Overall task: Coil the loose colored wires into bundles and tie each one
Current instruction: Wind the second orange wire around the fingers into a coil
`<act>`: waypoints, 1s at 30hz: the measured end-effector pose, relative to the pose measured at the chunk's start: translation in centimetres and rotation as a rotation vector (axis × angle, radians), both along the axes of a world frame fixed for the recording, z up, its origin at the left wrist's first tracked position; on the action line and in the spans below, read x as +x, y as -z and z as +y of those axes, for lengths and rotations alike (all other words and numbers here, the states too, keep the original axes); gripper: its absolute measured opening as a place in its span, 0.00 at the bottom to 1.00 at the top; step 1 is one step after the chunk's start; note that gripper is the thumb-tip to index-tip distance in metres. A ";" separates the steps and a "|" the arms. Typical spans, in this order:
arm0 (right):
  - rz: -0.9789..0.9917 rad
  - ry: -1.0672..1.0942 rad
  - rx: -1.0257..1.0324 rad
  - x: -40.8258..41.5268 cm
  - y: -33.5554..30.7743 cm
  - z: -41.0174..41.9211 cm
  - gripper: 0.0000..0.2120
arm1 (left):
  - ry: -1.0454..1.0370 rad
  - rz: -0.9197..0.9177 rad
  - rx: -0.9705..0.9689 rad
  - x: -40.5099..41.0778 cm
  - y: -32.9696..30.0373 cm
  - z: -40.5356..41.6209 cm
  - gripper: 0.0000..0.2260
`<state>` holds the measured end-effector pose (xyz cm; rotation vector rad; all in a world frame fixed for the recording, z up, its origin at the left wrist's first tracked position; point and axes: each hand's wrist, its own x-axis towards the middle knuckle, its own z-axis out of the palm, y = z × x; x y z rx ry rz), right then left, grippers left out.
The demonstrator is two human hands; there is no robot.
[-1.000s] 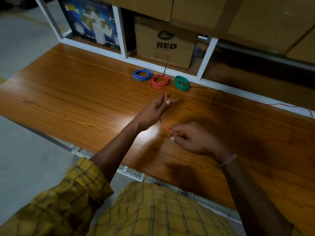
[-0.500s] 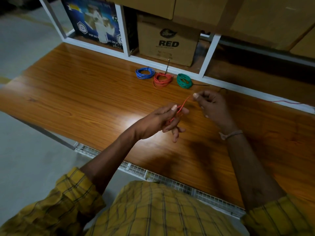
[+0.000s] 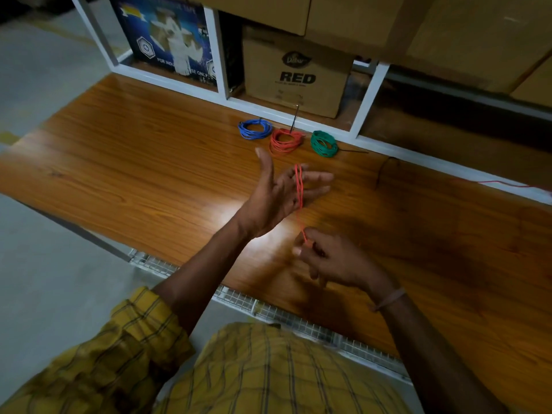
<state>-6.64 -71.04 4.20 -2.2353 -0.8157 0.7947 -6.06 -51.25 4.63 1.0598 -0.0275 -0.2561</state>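
Your left hand (image 3: 280, 195) stayed-flat: fingers straight, spread, red wire (image 3: 299, 189) looped around them above wooden table (image 3: 134, 174). Wire's long axis ran from fingertips back toward you. Your right hand (image 3: 331, 258) pinched its near end.

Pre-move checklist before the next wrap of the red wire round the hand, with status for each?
1. Red wire looped over the straight fingers of the left hand: ok.
2. Right hand pinches the wire's running end: ok.
3. Strand between the two hands free of snags: ok, it runs straight down from the loop.
4. Wire tail off to the right untangled: cannot tell, only a thin red stretch shows by the shelf frame, and its link to the held wire is not visible.
5. Finished blue coil, red coil and green coil out of the working path: ok, they lie beyond the hands.
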 end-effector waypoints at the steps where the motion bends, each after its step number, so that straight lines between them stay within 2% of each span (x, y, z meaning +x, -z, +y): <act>1: 0.030 -0.036 -0.015 0.0 -0.9 -0.3 0.05 | -0.019 0.010 0.088 0.0 0.2 -0.1 0.52; 4: 0.071 -0.114 -0.004 0.9 -3.9 -1.3 0.02 | -0.003 0.009 0.309 0.0 0.7 -0.6 0.58; 7: 0.107 -0.109 0.131 2.6 -7.1 -2.8 0.02 | 0.077 -0.052 0.618 -0.3 1.2 -1.1 0.62; 10: 0.118 0.022 0.335 4.4 -8.6 -3.7 0.08 | 0.171 -0.129 0.679 -1.1 1.1 -1.3 0.58; 14: 0.154 0.290 0.502 7.6 -6.2 -4.1 0.09 | 0.240 -0.181 0.596 -2.1 -0.1 -1.6 0.53; 17: 0.115 0.423 0.520 8.9 -3.2 -3.6 0.06 | 0.298 -0.145 0.487 -2.7 -0.8 -1.9 0.50; 20: 0.081 0.503 0.497 8.3 -0.7 -2.6 0.07 | 0.331 -0.121 0.323 -2.7 -1.4 -1.7 0.53; 26: 0.167 0.489 0.420 4.4 3.0 -1.1 0.17 | 0.235 -0.042 -0.205 -1.8 -2.0 -1.8 0.61; 28: 0.152 0.448 0.357 3.3 3.8 -0.8 0.17 | 0.169 -0.024 -0.295 -1.3 -1.8 -2.1 0.61; 30: 0.115 0.372 0.288 2.3 3.9 -0.6 0.13 | 0.080 0.005 -0.302 -0.6 -1.6 -2.3 0.59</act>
